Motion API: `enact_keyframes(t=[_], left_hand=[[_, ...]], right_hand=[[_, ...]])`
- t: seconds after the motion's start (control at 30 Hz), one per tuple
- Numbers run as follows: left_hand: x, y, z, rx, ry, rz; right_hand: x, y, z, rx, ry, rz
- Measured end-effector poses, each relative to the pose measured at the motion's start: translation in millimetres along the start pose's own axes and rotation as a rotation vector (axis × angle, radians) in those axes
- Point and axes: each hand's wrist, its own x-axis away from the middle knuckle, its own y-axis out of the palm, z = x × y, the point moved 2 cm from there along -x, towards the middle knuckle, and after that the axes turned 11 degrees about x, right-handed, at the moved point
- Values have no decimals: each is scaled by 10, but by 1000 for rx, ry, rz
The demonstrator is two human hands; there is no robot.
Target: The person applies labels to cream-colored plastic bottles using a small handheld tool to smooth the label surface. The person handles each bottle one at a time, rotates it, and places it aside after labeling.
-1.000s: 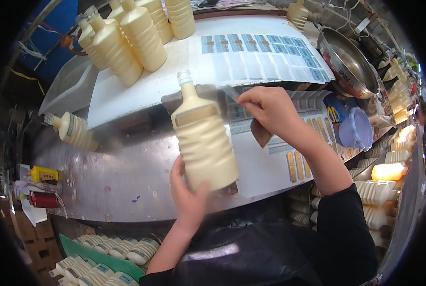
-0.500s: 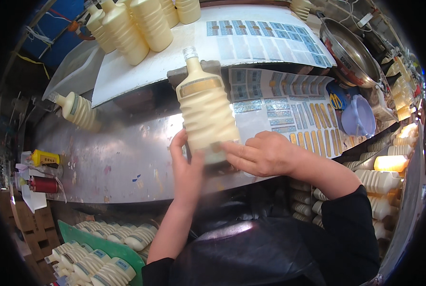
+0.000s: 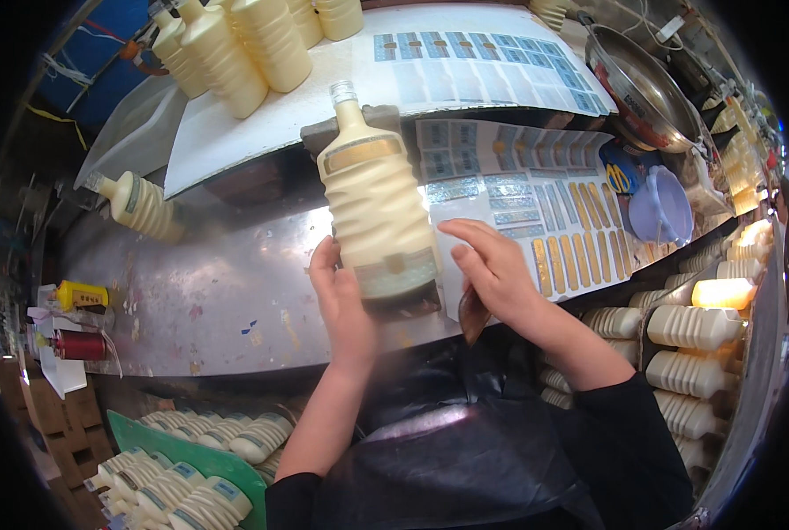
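A cream ribbed bottle (image 3: pixel 379 208) with a clear ridged neck lies tilted back, its shoulder against a dark grey block (image 3: pixel 317 135). It bears a gold label on the shoulder and a pale blue-green label (image 3: pixel 398 268) round its base. My left hand (image 3: pixel 346 314) grips the bottle's lower left side, thumb toward the front. To the right of the base, my right hand (image 3: pixel 508 276) is off the bottle, index finger and thumb apart. A brown flat pointed piece (image 3: pixel 473 315) sticks out below it, apparently held by its curled, hidden fingers.
Label sheets (image 3: pixel 580 225) in blue and gold lie at the right, beside a lilac bucket (image 3: pixel 661 208) and a metal pan (image 3: pixel 646 84). More bottles (image 3: pixel 275 44) stand on the white board. One bottle (image 3: pixel 138 203) lies at left. Racked bottles (image 3: pixel 693 327) fill the lower right.
My right hand has lifted off the bottle's lower label and moved right, its fingers spreading. The brown piece now shows below it. My left hand stays at the bottle's left side.
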Motion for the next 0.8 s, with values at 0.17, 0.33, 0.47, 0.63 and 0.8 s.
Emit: enact_keyframes(t=[0.17,0.33,0.47,0.63,0.8], left_hand=[[-11,77,-6,-178,-1,-41],[-1,109,21,-122,12,-19],[-7,90,-3,-141,11,-18],[-5,103,11,-120,3,-21],[-3,91,-3,-116,11,-26]], right_hand=[[-49,327,-41,-403,320,-127],[-57,391,-35,-499,378,-114],[-40,419,-17,-594,408,-102],[-21,428,-25,-641,421,-100],[-8,443,-12,-605,403,-109]])
